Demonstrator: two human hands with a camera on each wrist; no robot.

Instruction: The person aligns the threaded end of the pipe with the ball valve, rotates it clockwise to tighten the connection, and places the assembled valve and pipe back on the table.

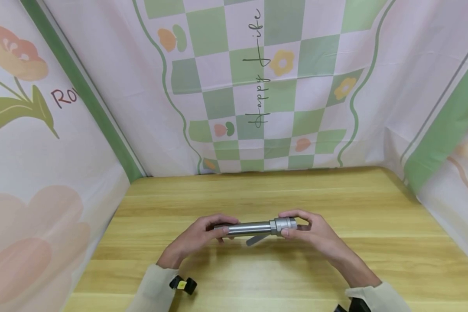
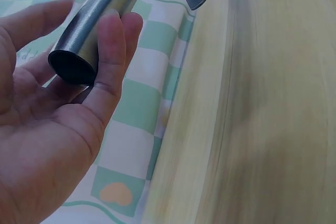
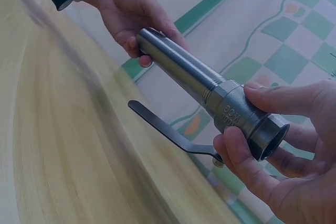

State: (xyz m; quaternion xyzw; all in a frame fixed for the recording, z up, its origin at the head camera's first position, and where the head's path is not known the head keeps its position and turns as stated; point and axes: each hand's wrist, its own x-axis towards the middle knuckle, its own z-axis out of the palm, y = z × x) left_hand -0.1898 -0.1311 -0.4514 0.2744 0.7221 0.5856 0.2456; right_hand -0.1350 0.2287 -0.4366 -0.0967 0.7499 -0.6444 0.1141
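We find pipe [image 1: 251, 229] and valve [image 1: 283, 224] end to end above the table [image 1: 257, 277], left hand [image 1: 198, 235] pinching pipe, right hand [image 1: 317, 232] pinching valve. We judge both heavy, rigid; pipe slick, valve surer to grip.

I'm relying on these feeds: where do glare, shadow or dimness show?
Head: bright streak along the pipe, pale glare on the table; left wrist: dimmer, table softly shadowed, pipe's open end dark; right wrist: dim too, lettering on the valve visible.
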